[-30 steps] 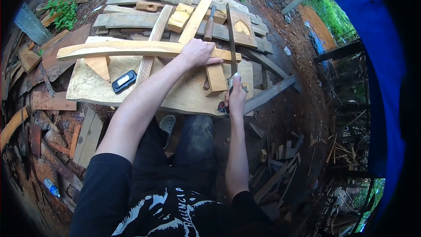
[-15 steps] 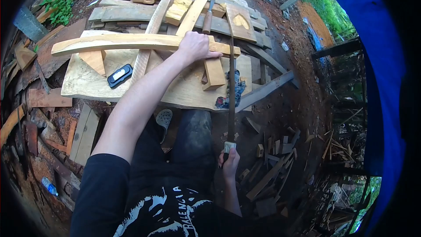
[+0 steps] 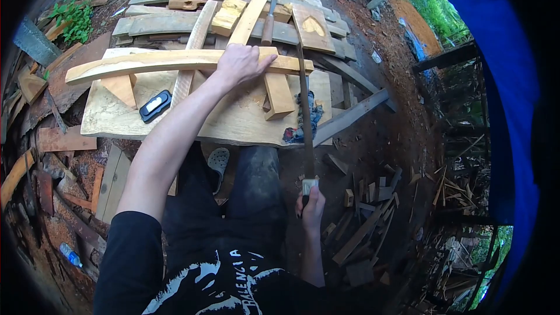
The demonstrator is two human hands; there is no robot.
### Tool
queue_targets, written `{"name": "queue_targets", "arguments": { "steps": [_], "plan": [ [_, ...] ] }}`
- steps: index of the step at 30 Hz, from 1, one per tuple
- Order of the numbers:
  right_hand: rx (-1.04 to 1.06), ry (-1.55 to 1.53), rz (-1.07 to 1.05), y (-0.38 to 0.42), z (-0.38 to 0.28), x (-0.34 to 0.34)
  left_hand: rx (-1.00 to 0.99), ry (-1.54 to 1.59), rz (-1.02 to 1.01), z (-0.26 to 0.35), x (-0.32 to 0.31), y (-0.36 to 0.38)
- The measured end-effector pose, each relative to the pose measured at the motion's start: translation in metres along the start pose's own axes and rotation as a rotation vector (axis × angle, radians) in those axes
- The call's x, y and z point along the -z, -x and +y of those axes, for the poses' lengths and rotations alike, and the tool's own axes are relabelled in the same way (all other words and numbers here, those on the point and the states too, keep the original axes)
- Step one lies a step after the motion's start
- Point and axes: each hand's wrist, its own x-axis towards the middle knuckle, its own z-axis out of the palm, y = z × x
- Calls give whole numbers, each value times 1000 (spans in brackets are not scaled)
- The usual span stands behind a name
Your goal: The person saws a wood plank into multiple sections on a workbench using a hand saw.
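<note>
My left hand [image 3: 240,65] is closed over a long, slightly curved wooden piece [image 3: 157,60] lying crosswise on the bench, its thumb stretched toward the right end. In my right hand [image 3: 314,205], low in front of the bench, is the handle of a handsaw [image 3: 307,134]. The saw blade points away from me and crosses the curved piece close to its right end. A short wooden block [image 3: 279,96] sits beneath the piece, and a dark cloth [image 3: 315,118] lies beside the blade. Left of my forearm is a black oval object with a pale centre [image 3: 156,105].
A chisel [image 3: 269,23] and a board with a heart-shaped carving [image 3: 313,28] lie at the back of the bench [image 3: 111,119]. Offcuts [image 3: 364,227] litter the ground at right. A blue tarp [image 3: 501,81] hangs far right, and a bottle [image 3: 70,255] lies at lower left.
My right hand and the saw handle have moved a little forward, toward the bench. My left hand sits slightly farther left on the curved piece, and the whole view has shifted slightly.
</note>
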Motion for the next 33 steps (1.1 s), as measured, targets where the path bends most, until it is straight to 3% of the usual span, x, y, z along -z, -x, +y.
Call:
{"name": "queue_targets", "arguments": {
  "steps": [9, 15, 20, 27, 33],
  "plan": [
    [99, 79, -8, -156, -66, -67, -44, -20, -18, -5, -4, 0],
    [76, 79, 51, -183, -73, -82, 25, 15, 22, 3, -4, -2],
    [77, 17, 12, -144, -57, -74, 97, -82, 42, 7, -5, -2],
    [-4, -44, 20, 8, 16, -13, 125, -53, 9, 6, -5, 0],
    [-54, 10, 52, 34, -6, -5, 70, -6, 20, 1, -8, -3]
  ]
}}
